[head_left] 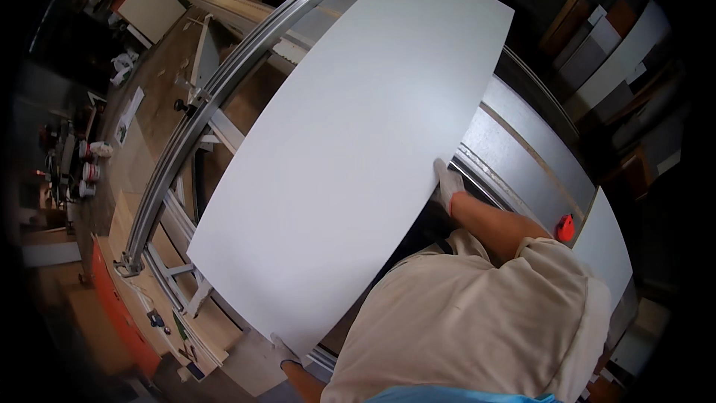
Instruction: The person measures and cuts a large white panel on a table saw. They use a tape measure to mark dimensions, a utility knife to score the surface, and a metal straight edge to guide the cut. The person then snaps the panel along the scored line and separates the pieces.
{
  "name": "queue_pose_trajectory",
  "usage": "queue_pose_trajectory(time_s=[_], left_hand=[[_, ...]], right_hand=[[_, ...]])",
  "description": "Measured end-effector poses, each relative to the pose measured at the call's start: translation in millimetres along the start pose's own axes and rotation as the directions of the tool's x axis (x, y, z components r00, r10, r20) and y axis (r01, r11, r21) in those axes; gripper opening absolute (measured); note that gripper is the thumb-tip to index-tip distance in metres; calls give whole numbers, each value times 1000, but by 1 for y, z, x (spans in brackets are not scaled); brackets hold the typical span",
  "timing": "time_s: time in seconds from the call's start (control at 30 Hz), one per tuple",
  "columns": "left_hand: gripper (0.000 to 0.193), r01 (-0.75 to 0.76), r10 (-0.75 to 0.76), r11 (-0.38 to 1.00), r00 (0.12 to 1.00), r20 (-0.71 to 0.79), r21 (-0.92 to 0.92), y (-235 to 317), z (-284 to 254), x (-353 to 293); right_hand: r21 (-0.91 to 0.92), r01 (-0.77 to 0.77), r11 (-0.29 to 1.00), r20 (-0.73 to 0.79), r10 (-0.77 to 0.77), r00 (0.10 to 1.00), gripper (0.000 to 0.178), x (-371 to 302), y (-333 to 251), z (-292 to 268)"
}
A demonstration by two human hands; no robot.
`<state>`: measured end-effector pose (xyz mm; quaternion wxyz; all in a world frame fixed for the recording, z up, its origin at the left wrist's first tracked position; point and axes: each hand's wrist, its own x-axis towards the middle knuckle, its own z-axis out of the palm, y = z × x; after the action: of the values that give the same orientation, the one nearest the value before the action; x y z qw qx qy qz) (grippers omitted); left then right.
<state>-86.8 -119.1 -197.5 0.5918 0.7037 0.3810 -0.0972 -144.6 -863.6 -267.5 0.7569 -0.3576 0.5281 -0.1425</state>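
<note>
Cans (88, 172) stood on a bench far to my left, beyond the saw's long rail (195, 116). My left hand (284, 350) clenched the panel's (350, 157) near corner to bear its weight. The white panel lay flat across the saw tabletop (522, 149), overhanging the rail. My right hand (448, 182) gripped its right edge, steadying it. A red knob (566, 228) sat further right.
</note>
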Motion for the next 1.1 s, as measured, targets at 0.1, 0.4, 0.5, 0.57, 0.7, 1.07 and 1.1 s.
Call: queue_pose_trajectory(time_s=[0.1,0.4,0.5,0.57,0.7,1.07,1.1], left_hand=[[54,-158,138,960,985,101,230,62,77,-12],[31,-309,233,904,936,264,295,121,281,-54],[31,-283,218,918,945,243,277,131,329,-63],[31,-269,199,925,944,262,269,144,367,-70],[29,-237,154,908,956,251,346,168,421,-82],[30,-167,108,957,963,245,237,181,491,-59],[30,-150,89,957,967,240,248,181,490,-57]], right_hand=[[-457,96,884,-207,-211,955,79,43,-71,9],[-47,1,999,-102,-6,995,74,230,-233,-46],[-61,91,994,-171,-100,980,69,233,-264,-32],[-168,73,983,-209,-108,972,69,282,-295,-70],[-111,-12,994,-236,-14,972,69,316,-317,-61],[-300,-63,952,-220,-4,975,76,321,-386,-44],[-340,-76,937,-230,-5,973,77,322,-389,-42]])
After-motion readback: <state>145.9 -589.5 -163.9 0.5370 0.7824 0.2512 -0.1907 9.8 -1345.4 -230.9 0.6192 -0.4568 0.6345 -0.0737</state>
